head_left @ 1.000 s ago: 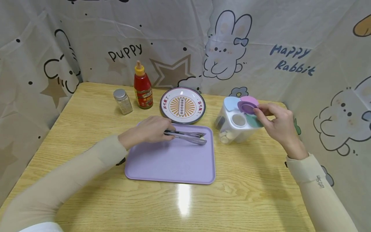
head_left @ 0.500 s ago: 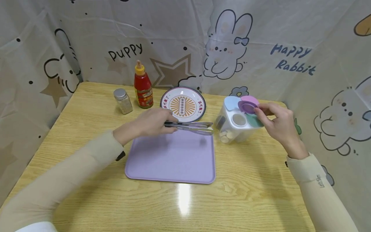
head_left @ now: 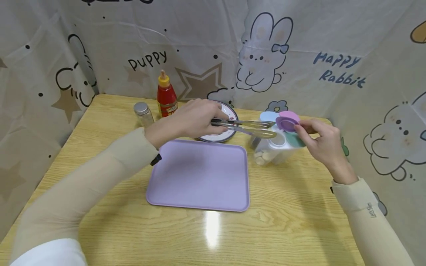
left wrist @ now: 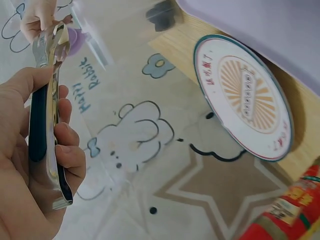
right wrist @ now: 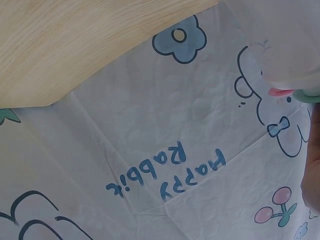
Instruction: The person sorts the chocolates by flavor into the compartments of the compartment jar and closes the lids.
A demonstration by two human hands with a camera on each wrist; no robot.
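My left hand (head_left: 199, 118) grips metal tongs (head_left: 256, 125) with dark handles, which reach right across the plate. Their tips hang over the round opening of a clear, white-topped container (head_left: 281, 153). In the left wrist view a small pale piece (left wrist: 64, 35) shows between the tips; its kind is unclear. A purple lid (head_left: 287, 124) on the container is tipped up, pinched between the thumb and fingers of my right hand (head_left: 321, 142). Pale round pieces (head_left: 262, 157) lie in one compartment. The right wrist view shows only part of my right hand (right wrist: 312, 170), at its edge.
A lilac tray (head_left: 199, 177) lies left of the container, on a wooden table. Behind it are a white patterned plate (head_left: 230, 112), a red sauce bottle (head_left: 166, 96) with a yellow cap, and a silver-capped glass jar (head_left: 144, 115). Printed cloth hangs around the table.
My left hand has lifted the tongs from above the tray and carried them right and back, to over the container's opening. My right hand stays at the raised purple lid.
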